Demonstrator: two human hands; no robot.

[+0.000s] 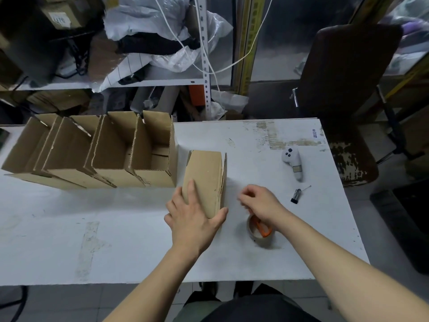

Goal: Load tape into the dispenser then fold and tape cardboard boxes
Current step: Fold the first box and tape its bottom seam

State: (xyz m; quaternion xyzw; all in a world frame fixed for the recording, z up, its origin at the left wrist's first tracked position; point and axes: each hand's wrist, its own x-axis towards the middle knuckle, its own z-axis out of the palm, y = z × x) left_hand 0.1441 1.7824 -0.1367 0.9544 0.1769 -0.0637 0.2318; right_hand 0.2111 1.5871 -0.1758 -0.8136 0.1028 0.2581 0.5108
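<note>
A folded cardboard box (207, 180) lies on its side in the middle of the white table (116, 240). My left hand (195, 217) grips its near end, fingers on top and thumb round the right side. My right hand (260, 202) hovers just right of the box with its fingers curled; whether it pinches a strip of tape is too blurred to tell. Below that wrist lies a roll of clear tape on an orange dispenser (261, 230).
Several open cardboard boxes (99, 154) stand in a row at the back left. A white handheld controller (293, 162) and a small black cylinder (296, 195) lie at the right. A dark chair (343, 94) stands beyond the table's right corner, shelves behind.
</note>
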